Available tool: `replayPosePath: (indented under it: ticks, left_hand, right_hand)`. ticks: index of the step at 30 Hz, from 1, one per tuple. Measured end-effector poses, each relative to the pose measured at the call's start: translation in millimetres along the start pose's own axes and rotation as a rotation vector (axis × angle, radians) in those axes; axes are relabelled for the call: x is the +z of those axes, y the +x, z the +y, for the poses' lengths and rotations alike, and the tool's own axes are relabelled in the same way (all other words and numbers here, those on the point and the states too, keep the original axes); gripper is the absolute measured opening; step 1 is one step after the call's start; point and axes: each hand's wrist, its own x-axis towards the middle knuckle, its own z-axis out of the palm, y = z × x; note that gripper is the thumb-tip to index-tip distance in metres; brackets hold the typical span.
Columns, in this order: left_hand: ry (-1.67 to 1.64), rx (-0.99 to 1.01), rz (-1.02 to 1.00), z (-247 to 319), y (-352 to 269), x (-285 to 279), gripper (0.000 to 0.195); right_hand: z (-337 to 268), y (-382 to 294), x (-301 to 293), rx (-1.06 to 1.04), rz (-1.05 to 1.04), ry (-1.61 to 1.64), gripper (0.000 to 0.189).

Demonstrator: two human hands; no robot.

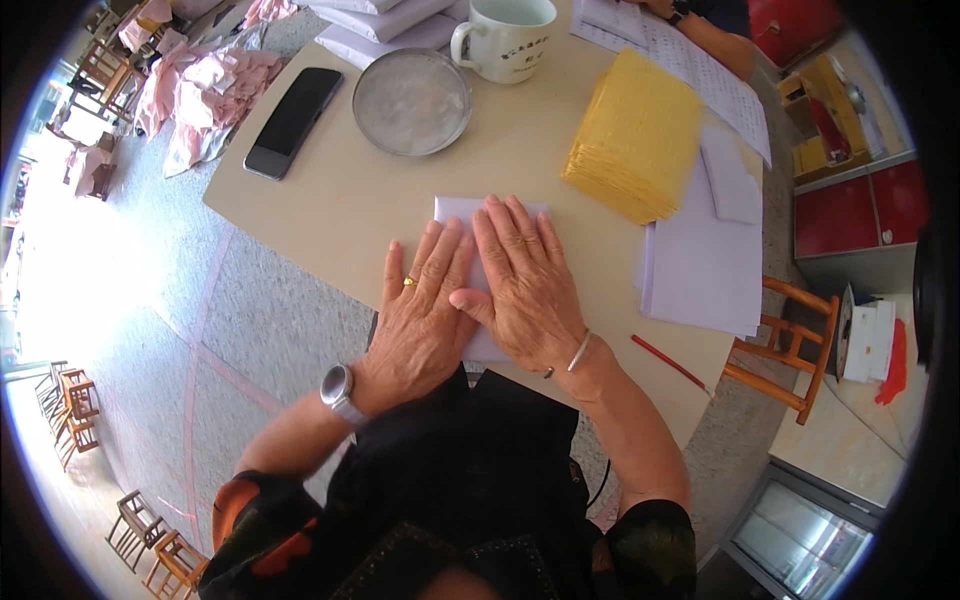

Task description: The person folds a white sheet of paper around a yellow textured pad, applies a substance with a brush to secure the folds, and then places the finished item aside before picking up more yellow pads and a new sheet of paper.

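Observation:
Both my hands lie flat, palms down, on a white paper packet [486,346] at the near edge of the table. My left hand [420,315] wears a ring and spreads its little finger away from the others. My right hand [529,292] rests beside it, thumb reaching over toward the left hand. Neither hand grips anything. Much of the packet is hidden beneath them; its far edge shows past the fingertips. Right of the hands are a stack of yellow paper [641,135], a pile of white sheets [697,277] and a thin red stick [667,362].
On the table [337,217] are a phone [294,124], a round shallow dish [412,101], a mug [514,45] and stacked wrapped packets [382,26]. Another person's forearm [716,41] rests near a written sheet [739,112]. A wooden chair [817,352] stands right.

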Motion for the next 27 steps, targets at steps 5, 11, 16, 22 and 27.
replayPosePath:
  ticks: [5, 11, 16, 22, 27]
  left_hand:
    - [0.076, -0.016, -0.030, 0.0, -4.9, 3.2, 0.077]
    - [0.064, -0.039, -0.036, 2.2, -0.1, 5.7, 0.075]
    - [-0.524, -0.092, 0.085, -12.2, -3.0, 0.8, 0.067]
    - [-1.207, -0.216, 0.320, -15.8, 18.6, 7.9, 0.069]
    - [-1.206, -0.236, 0.323, -13.2, 38.4, 12.5, 0.072]
  right_hand:
    - [-4.0, -0.9, 4.4, 0.029, -0.078, -0.029, 0.096]
    - [-0.2, -0.7, 8.0, 0.024, -0.033, -0.005, 0.094]
    - [26.0, -6.8, -14.1, 0.238, 0.104, 0.696, 0.086]
    - [19.5, -17.7, -6.4, 0.457, 0.373, 1.319, 0.088]
    - [16.7, -3.7, 3.5, 0.480, 0.467, 1.451, 0.092]
